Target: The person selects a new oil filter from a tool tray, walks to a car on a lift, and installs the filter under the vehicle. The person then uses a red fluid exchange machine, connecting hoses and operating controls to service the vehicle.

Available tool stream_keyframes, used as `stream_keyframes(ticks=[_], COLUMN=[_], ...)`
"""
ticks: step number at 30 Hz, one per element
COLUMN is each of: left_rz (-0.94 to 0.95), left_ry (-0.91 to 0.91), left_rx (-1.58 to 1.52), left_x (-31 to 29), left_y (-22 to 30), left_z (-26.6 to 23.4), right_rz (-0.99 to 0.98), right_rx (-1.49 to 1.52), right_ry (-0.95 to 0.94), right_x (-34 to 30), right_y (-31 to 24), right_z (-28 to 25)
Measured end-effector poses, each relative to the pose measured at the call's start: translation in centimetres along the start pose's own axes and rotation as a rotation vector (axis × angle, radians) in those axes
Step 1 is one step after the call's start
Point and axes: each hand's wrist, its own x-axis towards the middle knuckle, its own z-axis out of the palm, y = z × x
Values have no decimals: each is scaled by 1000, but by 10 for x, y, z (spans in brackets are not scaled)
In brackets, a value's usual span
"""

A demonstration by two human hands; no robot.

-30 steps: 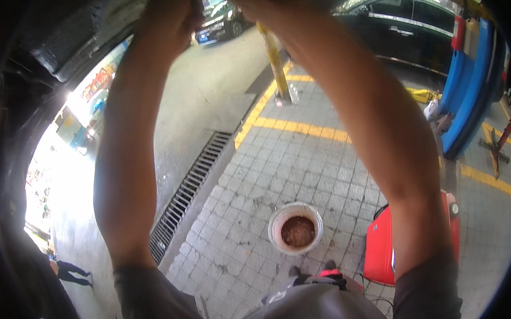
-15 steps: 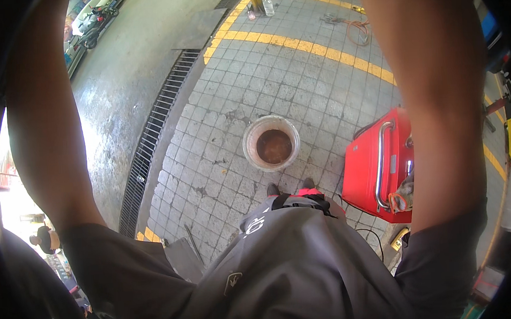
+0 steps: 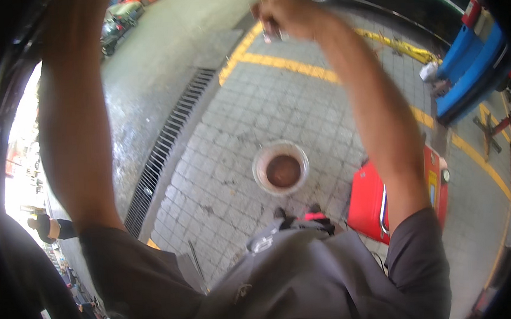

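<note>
My right hand (image 3: 290, 14) is raised at the top centre, its fingers curled. Blur and the hand itself hide whatever is between them. Beyond the upper edge my left arm (image 3: 78, 129) reaches up, so the left hand is out of sight. On the grey tiled floor just ahead of my feet stands a round whitish bucket (image 3: 257, 170) with murky brown liquid (image 3: 283, 171) in it. Both hands are apart from it. Partly behind my right arm is a red cabinet (image 3: 363, 202) with a silver handle.
A slatted drain grate (image 3: 164, 144) runs along the left of the tiles. At the far right are a black car (image 3: 398, 1), a yellow lift arm (image 3: 398, 45) and a blue lift post (image 3: 475, 67). A motorbike (image 3: 116, 30) stands far left.
My right hand has come into view, its arm swinging inward to the left. The view has shifted, showing the black car and more of the blue post. The left arm stays raised.
</note>
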Motion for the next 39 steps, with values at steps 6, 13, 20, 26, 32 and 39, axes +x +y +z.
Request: stream_keyframes(ticks=[6,13,20,26,32,39], left_rz=[-81,-128,-128,-124,-93,-111], left_ry=[2,-65,-31,-34,-31,-31], left_rx=[-92,-214,-237,-304,-347,-373], left_x=[-3,-9,-8,-6,-5,-6], left_y=[8,10,8,3,0,-4], left_z=[16,18,18,17,16,11], right_rz=[-305,-551,-601,-811,-855,-868], right_rx=[407,347,505,530,463,592], right_ry=[241,222,210,189,214,145], right_x=[-1,3,-4,8,8,7], right_y=[-22,-87,-129,-163,-181,-182], right_z=[6,-24,-40,-43,-33,-26])
